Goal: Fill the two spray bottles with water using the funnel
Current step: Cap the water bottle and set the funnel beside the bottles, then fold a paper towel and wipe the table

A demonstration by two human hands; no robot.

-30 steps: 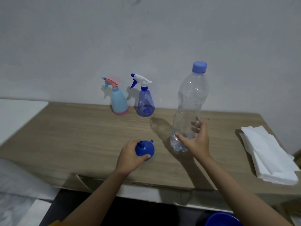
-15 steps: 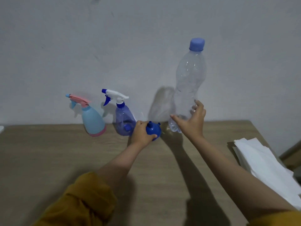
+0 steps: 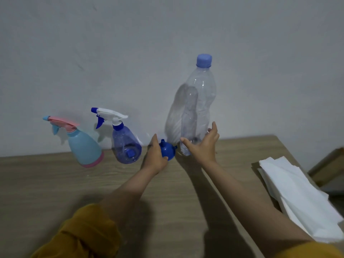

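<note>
Two spray bottles stand by the wall at the back of the wooden table (image 3: pixel 55 192): a light blue one with a pink trigger head (image 3: pixel 84 146) on the left, and a clear blue one with a white trigger head (image 3: pixel 126 144) beside it. My left hand (image 3: pixel 155 155) grips a blue funnel (image 3: pixel 167 150), spout up, just right of the clear blue bottle. My right hand (image 3: pixel 202 144) is around the base of a tall clear water bottle (image 3: pixel 198 105) with a blue cap, standing upright near the wall.
A stack of white paper napkins (image 3: pixel 297 198) lies at the table's right edge. The grey wall rises directly behind the bottles. A brown object (image 3: pixel 327 168) shows past the table's right corner.
Both hands moved from the table's front to the back by the wall, carrying the funnel and the water bottle. The view has come closer to the bottles.
</note>
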